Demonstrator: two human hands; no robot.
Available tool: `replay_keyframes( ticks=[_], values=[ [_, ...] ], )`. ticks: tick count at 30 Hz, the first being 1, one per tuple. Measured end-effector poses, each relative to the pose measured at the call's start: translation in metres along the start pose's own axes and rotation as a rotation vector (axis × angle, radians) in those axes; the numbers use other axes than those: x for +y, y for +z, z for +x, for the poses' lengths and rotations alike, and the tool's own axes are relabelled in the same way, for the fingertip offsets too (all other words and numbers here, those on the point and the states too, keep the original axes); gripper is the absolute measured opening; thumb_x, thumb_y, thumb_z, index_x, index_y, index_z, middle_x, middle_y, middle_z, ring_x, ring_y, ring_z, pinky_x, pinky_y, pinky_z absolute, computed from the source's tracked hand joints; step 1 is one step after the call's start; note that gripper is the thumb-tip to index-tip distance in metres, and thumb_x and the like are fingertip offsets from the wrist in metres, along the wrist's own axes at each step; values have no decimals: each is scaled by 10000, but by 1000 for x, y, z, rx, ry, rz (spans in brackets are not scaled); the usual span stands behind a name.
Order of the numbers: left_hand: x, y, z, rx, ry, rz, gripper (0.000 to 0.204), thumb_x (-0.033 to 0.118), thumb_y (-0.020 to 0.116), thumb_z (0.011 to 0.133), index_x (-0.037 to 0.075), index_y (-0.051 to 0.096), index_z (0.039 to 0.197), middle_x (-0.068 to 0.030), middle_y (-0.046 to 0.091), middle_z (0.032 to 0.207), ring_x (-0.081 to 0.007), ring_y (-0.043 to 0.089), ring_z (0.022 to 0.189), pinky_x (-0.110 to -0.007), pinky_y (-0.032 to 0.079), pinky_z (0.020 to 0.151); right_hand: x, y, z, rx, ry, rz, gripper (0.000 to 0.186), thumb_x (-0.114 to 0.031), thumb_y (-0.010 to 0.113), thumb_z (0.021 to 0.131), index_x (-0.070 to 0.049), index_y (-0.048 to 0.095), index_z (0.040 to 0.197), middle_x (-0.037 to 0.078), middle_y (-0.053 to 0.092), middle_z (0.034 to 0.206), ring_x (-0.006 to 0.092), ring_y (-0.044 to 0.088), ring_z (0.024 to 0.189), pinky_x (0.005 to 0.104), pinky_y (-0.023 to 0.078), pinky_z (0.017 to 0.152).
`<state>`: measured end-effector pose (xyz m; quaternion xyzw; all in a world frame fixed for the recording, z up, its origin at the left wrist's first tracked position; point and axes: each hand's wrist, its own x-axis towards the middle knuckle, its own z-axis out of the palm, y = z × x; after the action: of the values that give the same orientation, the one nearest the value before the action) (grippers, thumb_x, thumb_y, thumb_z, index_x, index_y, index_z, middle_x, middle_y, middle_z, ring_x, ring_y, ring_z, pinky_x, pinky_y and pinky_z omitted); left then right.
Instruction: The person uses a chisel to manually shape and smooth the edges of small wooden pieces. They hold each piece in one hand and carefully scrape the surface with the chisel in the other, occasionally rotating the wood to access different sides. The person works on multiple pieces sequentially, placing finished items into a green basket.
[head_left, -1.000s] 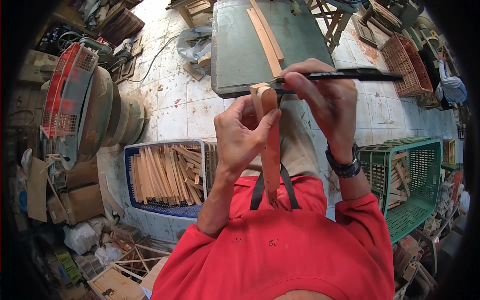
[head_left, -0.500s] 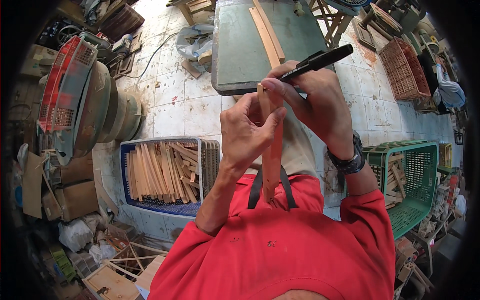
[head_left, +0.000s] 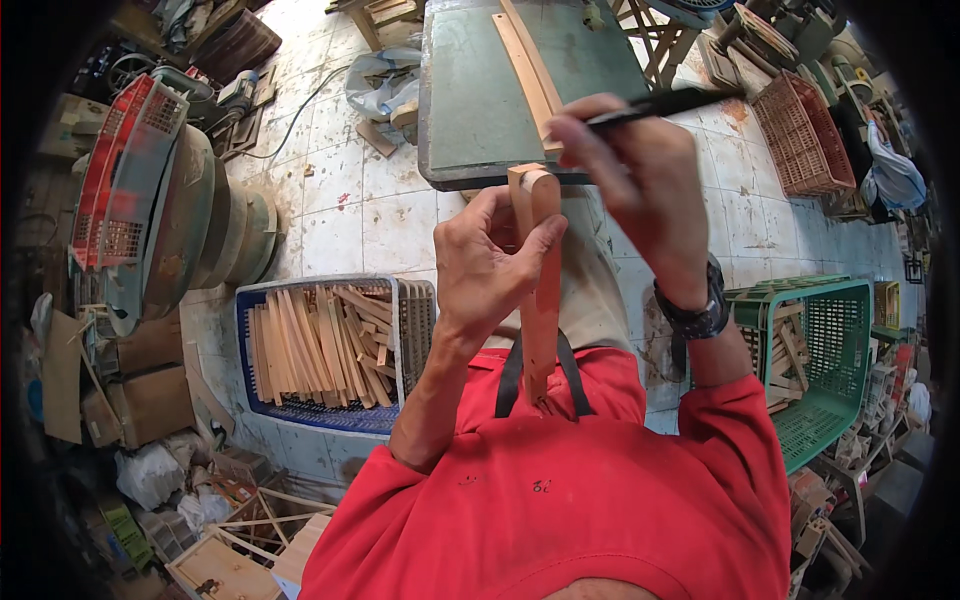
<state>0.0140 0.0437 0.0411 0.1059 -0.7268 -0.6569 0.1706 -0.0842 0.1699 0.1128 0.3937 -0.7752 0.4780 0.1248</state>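
My left hand (head_left: 497, 250) is closed round the upper part of a wooden strip (head_left: 542, 290), thumb on one side and fingers on the other. The strip points away from my body, its rounded far end uppermost and its near end against my red shirt. A small dark mark shows at the far end. My right hand (head_left: 650, 190), smeared by motion, grips a black marker pen (head_left: 670, 103) just right of that end, apart from the wood. Two more wooden strips (head_left: 527, 75) lie side by side on the green-topped table (head_left: 465, 110) ahead.
On the left a blue crate (head_left: 320, 424) holds many wooden strips. A green crate (head_left: 825, 400) with wood pieces stands on the right, with a red-brown basket (head_left: 800, 135) farther off. A round machine with a red basket (head_left: 120, 170) is at the far left.
My right hand has lifted off the strip's far end and moved right with the marker pen. That end is now uncovered. My left hand keeps its hold, the strip slightly turned.
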Motion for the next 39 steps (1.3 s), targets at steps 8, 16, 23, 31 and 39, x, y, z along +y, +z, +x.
replay_keyframes(
  ticks=[8, 16, 23, 31, 39],
  values=[
    [-13, -32, 19, 5, -172, -222, 310, 153, 725, 883, -56, 625, 1090, -144, 723, 918, -186, 714, 779, -291, 584, 671, 6, 38, -107, 15, 542, 393, 206, -144, 662, 928, 12, 594, 1044, 125, 700, 834, 155, 688, 760, 300, 535, 656],
    [-26, -2, 35, -22, -126, -160, 273, 177, 701, 908, -24, 645, 1084, -97, 724, 910, -171, 712, 801, -267, 573, 649, 0, 79, -159, 121, 505, 173, 507, -129, 733, 843, 14, 517, 1279, 247, 657, 980, 400, 655, 867, 393, 529, 732],
    [-51, 25, 122, -27, -21, 356, 718, 328, 754, 823, -24, 454, 1372, -250, 597, 1190, -317, 636, 1039, -382, 550, 817, 97, -63, -251, 847, 809, 346, 342, -227, 530, 981, -4, 604, 1230, 7, 634, 1001, 68, 574, 837, 208, 470, 702],
    [-72, 93, 191, -213, -89, 934, 972, 391, 893, 572, 45, 442, 1361, -239, 504, 1169, -397, 585, 1082, -424, 509, 928, 247, -435, -552, 1490, 1088, -280, 508, -144, 755, 791, 123, 567, 1180, 166, 609, 1129, 255, 607, 928, 416, 517, 797],
    [-63, 5, 187, -334, -293, 308, 767, 112, 867, 661, -99, 457, 1275, -165, 651, 1036, -239, 671, 901, -323, 583, 724, 228, -375, -454, 1283, 1309, -1069, 412, -315, 706, 860, 93, 673, 899, 224, 704, 907, 335, 694, 813, 447, 557, 711]
  ],
)
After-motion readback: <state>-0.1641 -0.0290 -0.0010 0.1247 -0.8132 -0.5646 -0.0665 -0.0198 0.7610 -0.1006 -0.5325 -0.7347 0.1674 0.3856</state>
